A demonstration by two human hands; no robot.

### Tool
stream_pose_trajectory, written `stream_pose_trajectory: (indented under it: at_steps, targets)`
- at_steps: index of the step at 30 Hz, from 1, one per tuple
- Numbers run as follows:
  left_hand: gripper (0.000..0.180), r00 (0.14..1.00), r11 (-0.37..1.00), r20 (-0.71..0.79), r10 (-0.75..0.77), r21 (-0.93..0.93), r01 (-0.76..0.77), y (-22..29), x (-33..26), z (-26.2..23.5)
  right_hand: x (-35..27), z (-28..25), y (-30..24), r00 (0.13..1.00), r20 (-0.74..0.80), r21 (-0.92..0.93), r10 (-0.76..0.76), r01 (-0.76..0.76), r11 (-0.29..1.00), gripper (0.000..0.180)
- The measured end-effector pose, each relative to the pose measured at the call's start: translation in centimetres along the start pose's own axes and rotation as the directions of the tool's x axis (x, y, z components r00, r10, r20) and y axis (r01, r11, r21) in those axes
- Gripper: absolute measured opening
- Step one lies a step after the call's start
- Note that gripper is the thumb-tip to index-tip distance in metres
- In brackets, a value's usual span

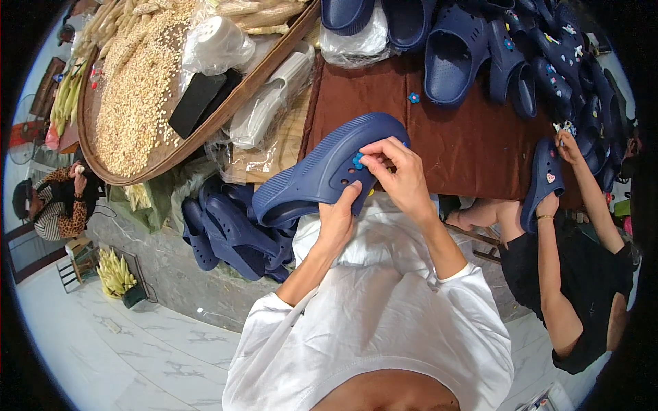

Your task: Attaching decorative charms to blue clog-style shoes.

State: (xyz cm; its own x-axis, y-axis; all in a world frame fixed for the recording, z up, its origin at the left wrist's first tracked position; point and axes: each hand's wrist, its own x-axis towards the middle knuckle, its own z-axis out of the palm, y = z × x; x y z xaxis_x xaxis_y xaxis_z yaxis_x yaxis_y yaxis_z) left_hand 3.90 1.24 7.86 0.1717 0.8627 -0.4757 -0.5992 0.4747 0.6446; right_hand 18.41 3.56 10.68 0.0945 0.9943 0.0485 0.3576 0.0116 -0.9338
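A navy blue clog (312, 175) with holes in its upper is held up in front of me, its side turned toward me. My left hand (337, 218) grips it from below, thumb pressed on the upper near the holes. Between the thumb and finger of my right hand (396, 168) is a small blue flower-shaped shoe charm (358, 161), right against the clog's upper. Whether its stem sits in a hole is hidden. Another blue flower charm (414, 98) with a red centre lies on the brown cloth (370, 89) beyond the clog.
More navy clogs (456, 58) stand along the far right, several with charms on. Other clogs (233, 226) are piled at lower left. A round tray (240, 85) of corn kernels is at far left. On the right, a co-worker (582, 288) holds a clog.
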Motion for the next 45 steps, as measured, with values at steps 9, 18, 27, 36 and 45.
stream_pose_trajectory:
  at_steps: [9,18,27,36,45]
  targets:
    - [0.045,1.000,0.997,-0.012,-0.002,0.073,0.002,0.3,0.0,0.2,-0.4,0.2,-0.1,0.997,-0.056,-0.069,-0.057,0.053,0.996,0.013]
    - [0.042,1.000,0.993,0.001,0.003,0.114,-0.004,0.1,-0.3,0.4,-0.3,-0.2,-0.1,0.999,-0.031,-0.028,0.018,-0.018,0.999,0.014]
    - [0.038,0.997,0.927,0.034,0.066,0.369,-0.073,-0.1,-0.9,0.5,0.2,-0.8,0.3,0.996,-0.015,0.016,0.087,-0.086,0.996,0.012]
    - [0.039,0.998,0.995,0.050,-0.030,0.097,0.025,0.0,-0.2,0.1,-0.8,1.2,1.1,0.940,-0.168,-0.238,-0.296,0.253,0.938,0.010]
    - [0.039,0.963,0.941,-0.046,-0.264,-0.229,0.247,1.8,1.6,-1.4,0.5,-1.0,1.5,0.942,-0.312,-0.183,-0.124,0.068,0.981,0.016]
